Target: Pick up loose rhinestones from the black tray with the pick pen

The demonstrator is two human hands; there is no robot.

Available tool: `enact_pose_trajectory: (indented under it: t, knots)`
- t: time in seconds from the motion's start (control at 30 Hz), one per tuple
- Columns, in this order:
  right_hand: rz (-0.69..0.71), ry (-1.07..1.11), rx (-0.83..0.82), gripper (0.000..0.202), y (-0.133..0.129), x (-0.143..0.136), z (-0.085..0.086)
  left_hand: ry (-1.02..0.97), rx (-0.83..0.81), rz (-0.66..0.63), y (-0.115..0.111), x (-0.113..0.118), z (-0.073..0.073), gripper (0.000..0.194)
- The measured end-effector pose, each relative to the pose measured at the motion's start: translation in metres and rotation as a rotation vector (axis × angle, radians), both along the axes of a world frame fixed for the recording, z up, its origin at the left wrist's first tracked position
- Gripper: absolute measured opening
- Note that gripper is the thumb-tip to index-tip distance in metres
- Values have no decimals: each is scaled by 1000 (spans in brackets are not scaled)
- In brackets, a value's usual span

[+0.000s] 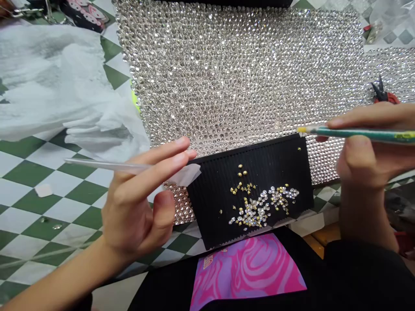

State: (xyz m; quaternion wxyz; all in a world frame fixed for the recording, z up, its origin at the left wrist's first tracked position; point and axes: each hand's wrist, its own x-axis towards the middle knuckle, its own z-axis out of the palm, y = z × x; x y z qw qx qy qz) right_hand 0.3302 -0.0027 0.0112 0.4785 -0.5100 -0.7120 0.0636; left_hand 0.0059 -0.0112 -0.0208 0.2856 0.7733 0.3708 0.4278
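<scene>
My left hand (139, 198) has a thin whitish, translucent strip (97, 163) pinched between its fingers; the strip's wider end (188, 175) reaches the left edge of a black ridged tray (214, 172). My right hand (372, 147) is closed around a teal pen-like stick (353, 133) with a yellow tip, held near the tray's upper right corner. On the tray lie loose clear rhinestones (256, 209), some showing their gold backs (240, 188). Behind it spreads a sheet set with rows of rhinestones (243, 77), partly under the tray.
Crumpled white tissue (55, 86) covers the left of the green-and-white checked tablecloth (26, 177). Red-handled pliers (384, 93) rest on the sheet at right. A pink and purple swirled item (249, 272) lies over the dark clothing below the tray.
</scene>
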Motion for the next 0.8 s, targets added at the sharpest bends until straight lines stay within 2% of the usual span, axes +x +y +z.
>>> enact_pose_trajectory:
  t: [0.07, 0.2, 0.43, 0.6, 0.7, 0.8]
  knots:
    - [52, -59, 28, 18, 11, -2, -2, -11, 0, -7, 0, 0, 0, 63]
    - [133, -161, -17, 11, 21, -5, -5, -17, -4, -29, 1, 0, 0, 65]
    - [217, -170, -49, 17, 24, -3, -12, -10, -8, -55, 1, -2, 2, 65]
    - [188, -116, -80, 12, 25, -1, -14, 5, -8, -62, 1, -1, 3, 64]
    - [164, -59, -6, 9, 26, -1, -13, -2, -17, -59, 1, -1, 2, 61]
    - [132, -40, 54, 9, 18, -9, -3, -11, -26, -47, 0, -1, 1, 60]
